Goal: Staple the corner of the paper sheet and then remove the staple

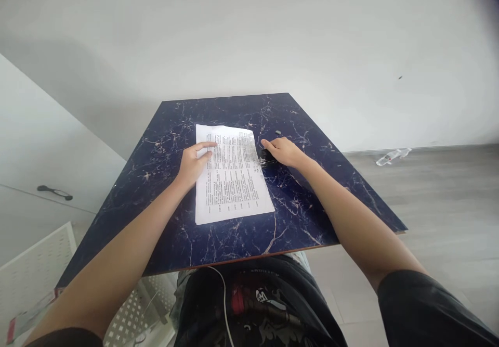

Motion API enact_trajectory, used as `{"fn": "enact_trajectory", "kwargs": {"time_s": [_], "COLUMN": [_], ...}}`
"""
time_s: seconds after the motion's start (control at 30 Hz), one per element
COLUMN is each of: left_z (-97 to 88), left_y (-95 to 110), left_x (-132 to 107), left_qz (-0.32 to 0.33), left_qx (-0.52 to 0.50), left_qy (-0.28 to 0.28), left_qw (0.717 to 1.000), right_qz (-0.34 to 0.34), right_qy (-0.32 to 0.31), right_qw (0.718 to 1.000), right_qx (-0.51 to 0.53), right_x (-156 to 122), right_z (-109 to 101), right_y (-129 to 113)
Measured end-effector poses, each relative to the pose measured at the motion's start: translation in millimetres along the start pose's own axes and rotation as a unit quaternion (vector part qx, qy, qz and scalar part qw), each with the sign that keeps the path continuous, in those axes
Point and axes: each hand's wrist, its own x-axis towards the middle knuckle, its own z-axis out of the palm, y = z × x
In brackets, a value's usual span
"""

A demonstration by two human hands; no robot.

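Observation:
A printed sheet of paper (pixel 230 180), covered in dense lines of text, lies on the dark blue marbled table (pixel 171 243). Over its left edge rests my left hand (pixel 193 164), with the index finger and thumb stretched out on the page and apart from each other. At the sheet's right edge, my right hand (pixel 286 152) is closed around a small black object (pixel 266 155) that touches or overlaps the paper. The fingers hide most of that object, so its kind does not show. The paper's right side looks slightly wrinkled and shiny near it.
A tiny greenish piece (pixel 278 132) lies beyond my right hand. Clear crumpled plastic (pixel 393 156) is on the floor by the wall. White perforated panels (pixel 42 258) stand low on the left, near a cabinet handle (pixel 55 192). A white cable (pixel 225 300) hangs over my lap.

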Motion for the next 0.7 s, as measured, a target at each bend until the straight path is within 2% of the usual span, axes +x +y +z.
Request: {"fn": "enact_trajectory", "kwargs": {"time_s": [0.13, 0.3, 0.7], "left_z": [-0.4, -0.8, 0.1], "left_y": [1, 1, 1], "left_x": [-1, -1, -1], "left_qz": [0.0, 0.005, -0.002], "left_qx": [-0.004, -0.007, -0.012], "left_qy": [0.015, 0.02, 0.019], "left_qw": [1.0, 1.0, 1.0], "right_qz": [0.019, 0.056, 0.107], "right_qy": [0.015, 0.008, 0.047], "right_qw": [0.999, 0.997, 0.991], "right_qx": [-0.026, -0.044, -0.069], "right_x": [2, 0, -6], "right_z": [8, 8, 17], "right_y": [-3, -9, -25]}}
